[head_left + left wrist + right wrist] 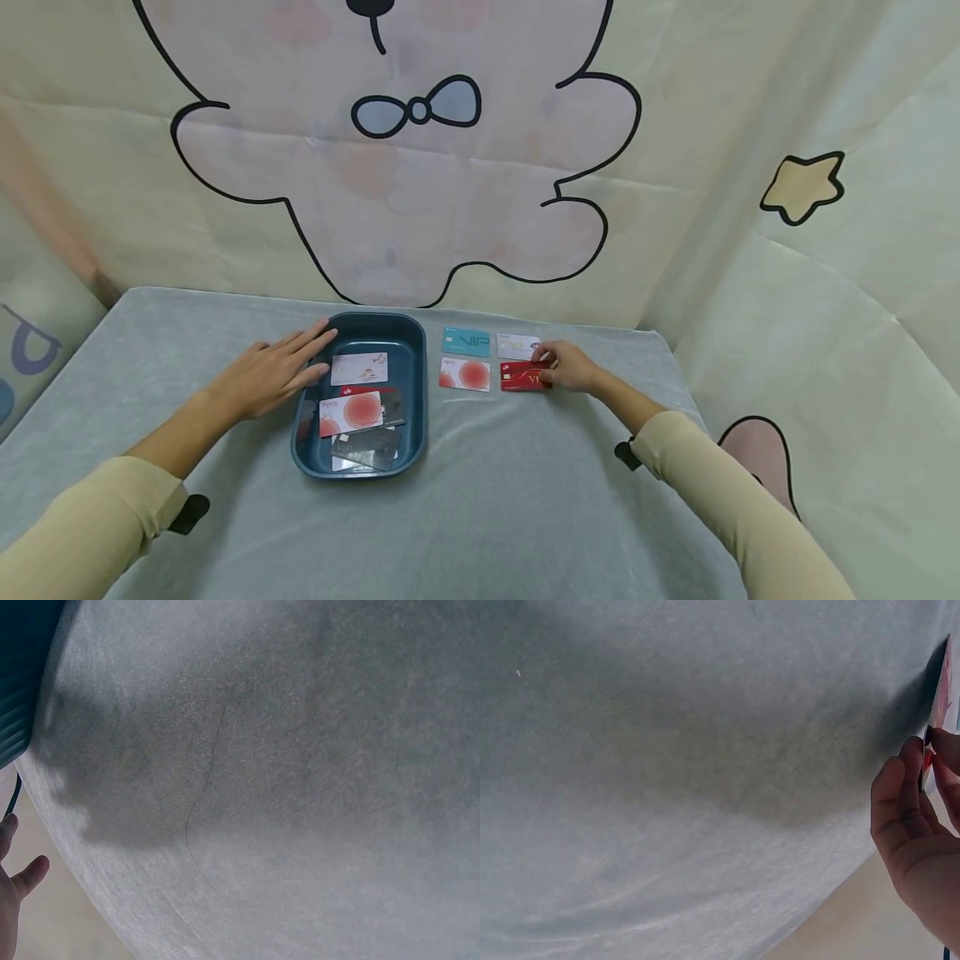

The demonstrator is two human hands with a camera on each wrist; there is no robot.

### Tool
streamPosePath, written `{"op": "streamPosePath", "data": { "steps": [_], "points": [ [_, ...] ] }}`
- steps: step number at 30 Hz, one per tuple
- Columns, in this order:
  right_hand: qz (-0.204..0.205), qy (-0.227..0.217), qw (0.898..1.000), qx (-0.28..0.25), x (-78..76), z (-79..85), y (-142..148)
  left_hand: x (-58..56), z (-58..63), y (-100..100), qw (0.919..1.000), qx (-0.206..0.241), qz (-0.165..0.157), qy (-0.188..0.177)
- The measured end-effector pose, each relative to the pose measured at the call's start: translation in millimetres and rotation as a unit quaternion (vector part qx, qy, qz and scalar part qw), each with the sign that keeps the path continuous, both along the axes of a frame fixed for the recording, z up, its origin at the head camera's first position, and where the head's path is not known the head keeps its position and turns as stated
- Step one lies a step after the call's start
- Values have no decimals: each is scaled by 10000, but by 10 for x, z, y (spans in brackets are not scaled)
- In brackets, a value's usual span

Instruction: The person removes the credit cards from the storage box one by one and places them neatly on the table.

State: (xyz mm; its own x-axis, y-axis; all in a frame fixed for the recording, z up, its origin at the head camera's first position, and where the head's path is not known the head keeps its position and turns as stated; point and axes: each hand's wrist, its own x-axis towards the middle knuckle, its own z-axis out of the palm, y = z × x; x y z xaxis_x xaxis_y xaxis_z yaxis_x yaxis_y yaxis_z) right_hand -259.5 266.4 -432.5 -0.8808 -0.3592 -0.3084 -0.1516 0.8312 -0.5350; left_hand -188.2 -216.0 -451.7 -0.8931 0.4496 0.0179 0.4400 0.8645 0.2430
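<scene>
My right hand pinches the right edge of a red card with gold lettering, at the front right of a small block of cards. In the right wrist view that card appears nearly edge-on between thumb and fingers. Beside it lie a white card with a red circle, a teal VIP card and a pale card. With fingers extended, my left hand rests at the left rim of a dark blue tray. The left wrist view catches only a few fingertips.
Inside the tray lie a white card, another red-circle card, a partly covered red card and dark see-through cards, some overlapping. Grey cloth covers the table. A printed curtain hangs behind its far edge.
</scene>
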Motion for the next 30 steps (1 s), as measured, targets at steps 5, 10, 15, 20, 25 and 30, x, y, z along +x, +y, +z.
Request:
{"op": "streamPosePath", "data": {
  "steps": [5,10,15,20,25,30],
  "points": [
    [108,19,9999,108,-8,-55,14,6,8,6,10000,14,-20,12],
    [275,210,9991,232,3,-84,0,-2,6,9,10000,6,5,43],
    [285,384,9981,400,17,-97,-22,-11,-7,0,10000,4,-19,57],
    [314,556,9963,574,28,-106,-33,-22,-13,1,10000,-3,-28,55],
    [265,567,9958,664,36,-107,-33,-25,-12,5,10000,-18,-14,32],
    [230,532,9960,677,41,-117,-9,-17,-7,0,10000,-7,2,1]
  ]
}}
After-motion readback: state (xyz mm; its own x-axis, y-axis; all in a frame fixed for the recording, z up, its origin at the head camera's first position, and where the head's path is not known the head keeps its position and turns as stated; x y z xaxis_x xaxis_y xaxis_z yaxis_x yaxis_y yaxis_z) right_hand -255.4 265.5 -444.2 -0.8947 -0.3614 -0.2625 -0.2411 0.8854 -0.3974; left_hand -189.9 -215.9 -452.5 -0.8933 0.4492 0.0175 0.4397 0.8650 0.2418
